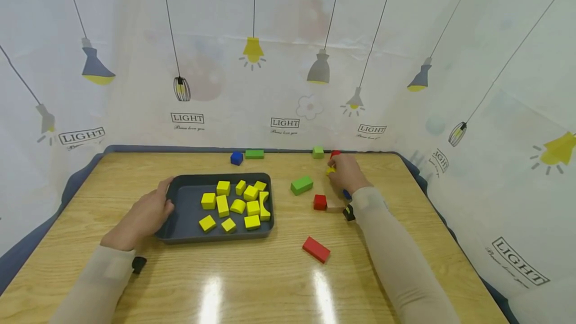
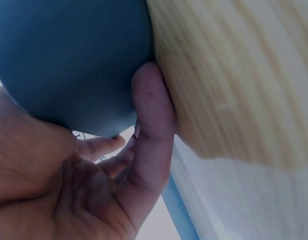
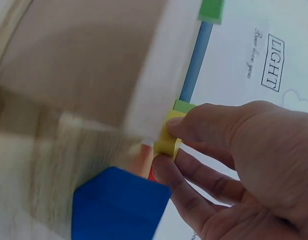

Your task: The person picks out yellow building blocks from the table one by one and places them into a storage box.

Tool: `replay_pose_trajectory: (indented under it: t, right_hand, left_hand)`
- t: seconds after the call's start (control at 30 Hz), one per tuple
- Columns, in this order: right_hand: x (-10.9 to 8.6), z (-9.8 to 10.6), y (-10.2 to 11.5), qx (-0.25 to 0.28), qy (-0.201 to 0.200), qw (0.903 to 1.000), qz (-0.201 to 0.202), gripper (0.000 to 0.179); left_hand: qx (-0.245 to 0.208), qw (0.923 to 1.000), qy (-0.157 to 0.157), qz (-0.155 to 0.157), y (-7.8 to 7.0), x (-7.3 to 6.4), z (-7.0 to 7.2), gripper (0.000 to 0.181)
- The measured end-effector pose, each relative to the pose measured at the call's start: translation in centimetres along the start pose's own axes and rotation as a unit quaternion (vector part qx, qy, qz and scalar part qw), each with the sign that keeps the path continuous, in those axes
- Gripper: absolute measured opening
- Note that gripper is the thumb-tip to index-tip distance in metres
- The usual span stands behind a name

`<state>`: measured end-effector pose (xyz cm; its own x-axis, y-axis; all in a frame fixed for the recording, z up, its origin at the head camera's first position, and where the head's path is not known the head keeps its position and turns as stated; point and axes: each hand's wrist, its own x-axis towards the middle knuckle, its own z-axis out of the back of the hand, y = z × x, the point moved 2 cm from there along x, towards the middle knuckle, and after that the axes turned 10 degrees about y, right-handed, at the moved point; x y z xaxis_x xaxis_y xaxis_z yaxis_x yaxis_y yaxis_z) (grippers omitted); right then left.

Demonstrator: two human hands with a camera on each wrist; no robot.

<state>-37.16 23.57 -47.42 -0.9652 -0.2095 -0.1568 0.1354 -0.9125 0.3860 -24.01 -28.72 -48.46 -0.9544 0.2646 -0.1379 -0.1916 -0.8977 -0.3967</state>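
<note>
My left hand (image 1: pixel 145 216) grips the left end of a dark grey tray (image 1: pixel 186 201), its thumb at the rim. In the left wrist view, a finger curls up against the tray's side (image 2: pixel 79 65). Several yellow blocks (image 1: pixel 222 206) of different shapes lie in the tray, mostly in its middle and right half. My right hand (image 1: pixel 350 174), at the back right of the table, pinches a yellow block (image 3: pixel 166 142) between thumb and fingertips. Just beyond that hand is a red block (image 1: pixel 335 154); a blue block (image 3: pixel 119 205) and a plain wooden block (image 1: pixel 335 206) lie nearer me, partly hidden by the arm.
Right of the tray lie a green block (image 1: pixel 302 185), a red cube (image 1: pixel 320 202) and a red oblong block (image 1: pixel 316 249). Along the back edge are a blue block (image 1: pixel 236 158), a flat green block (image 1: pixel 254 154) and a light green cube (image 1: pixel 318 152). A printed curtain (image 1: pixel 243 99) hangs behind the table.
</note>
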Motion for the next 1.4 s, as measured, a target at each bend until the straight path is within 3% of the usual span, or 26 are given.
replay_pose_trajectory:
  t: [0.57,0.87,1.4]
  right_hand:
    - [-0.9,0.6,4.6,-0.002,-0.038,0.9962,0.079,0.034]
    - [-1.0,0.0,8.8,0.001,-0.022,0.9958,0.089,0.036]
    - [-2.2,-2.0,16.6,-0.037,-0.006,0.9863,0.161,0.035]
  left_hand:
    - [-0.003,1.0,0.005,0.004,0.0,0.1,0.0,0.07]
    - [-0.004,0.9999,0.007,0.007,-0.1,-0.1,0.1,0.07]
    - [0.009,1.0,-0.001,0.003,-0.1,0.2,0.1,0.07]
